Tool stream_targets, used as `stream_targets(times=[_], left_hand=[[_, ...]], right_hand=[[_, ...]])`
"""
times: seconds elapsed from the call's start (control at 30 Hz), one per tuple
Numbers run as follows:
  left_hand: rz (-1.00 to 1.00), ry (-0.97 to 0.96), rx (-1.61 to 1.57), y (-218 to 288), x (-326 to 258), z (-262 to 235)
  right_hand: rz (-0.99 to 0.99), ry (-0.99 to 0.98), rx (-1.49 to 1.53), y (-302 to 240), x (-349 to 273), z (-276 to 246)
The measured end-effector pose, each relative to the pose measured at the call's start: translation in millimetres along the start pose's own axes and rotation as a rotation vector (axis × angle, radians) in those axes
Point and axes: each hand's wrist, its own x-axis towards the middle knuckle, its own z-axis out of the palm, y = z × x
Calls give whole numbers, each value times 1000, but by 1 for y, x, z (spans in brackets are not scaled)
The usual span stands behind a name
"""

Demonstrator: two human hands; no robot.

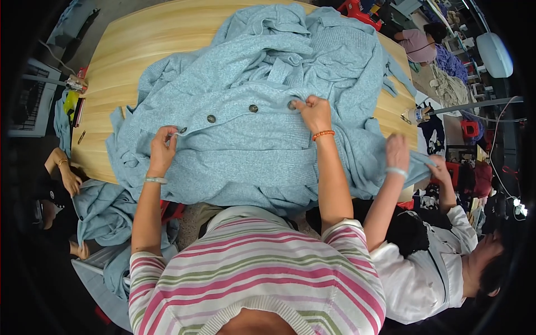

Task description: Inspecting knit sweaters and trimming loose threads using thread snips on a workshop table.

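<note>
A light blue knitted cardigan (262,131) lies in front of me, its buttoned edge running across from left to right. My left hand (162,152) pinches that edge at its left end, beside a dark button (183,130). Farther right, my right hand (316,116) grips the same edge with thumb and fingertips at another brown button (291,105). Two more brown buttons, a left one (211,118) and a right one (253,108), show along the edge between my hands. More light blue knitwear (279,28) is heaped behind; where one garment ends and another starts is hard to tell.
The wooden table (111,61) carries the pile. At my right, a co-worker in white (430,268) handles light blue knitwear at the table's edge. Another person's hand (70,181) holds a similar garment (106,209) at left. A small pot (417,115) is fixed near the right edge.
</note>
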Motion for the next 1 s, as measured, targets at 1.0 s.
stream_targets(times=[1.0], left_hand=[[-122,-441,267,-8,-45,-4]], right_hand=[[-84,68,115,26,-173,-10]])
